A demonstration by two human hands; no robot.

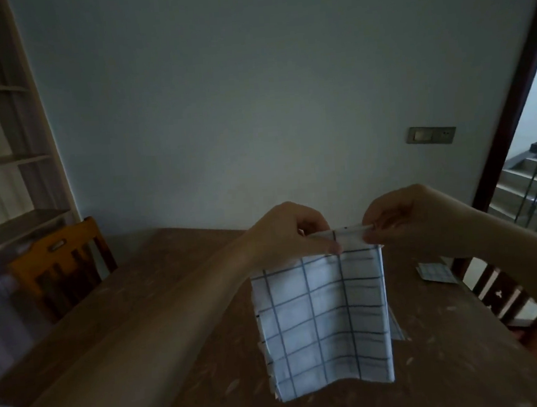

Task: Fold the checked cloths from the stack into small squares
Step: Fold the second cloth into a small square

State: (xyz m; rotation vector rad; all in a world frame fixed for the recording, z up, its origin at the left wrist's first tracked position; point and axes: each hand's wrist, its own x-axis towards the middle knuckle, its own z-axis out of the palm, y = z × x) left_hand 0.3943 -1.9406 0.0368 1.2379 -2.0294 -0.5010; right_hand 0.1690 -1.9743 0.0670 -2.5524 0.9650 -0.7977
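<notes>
A white cloth with a blue check (325, 324) hangs in the air over the brown table (172, 307), folded lengthwise, its lower edge near the tabletop. My left hand (290, 230) pinches its top left corner. My right hand (403, 221) pinches the top right corner, close beside the left. A small folded checked cloth (435, 272) lies flat on the table at the right. A bit of another cloth (397, 329) shows behind the hanging one. The stack itself is hidden.
A yellow wooden chair (63, 267) stands at the table's left side, a dark chair (506, 297) at its right. White shelves (3, 160) fill the left wall. An open doorway with stairs (532, 182) is at the right.
</notes>
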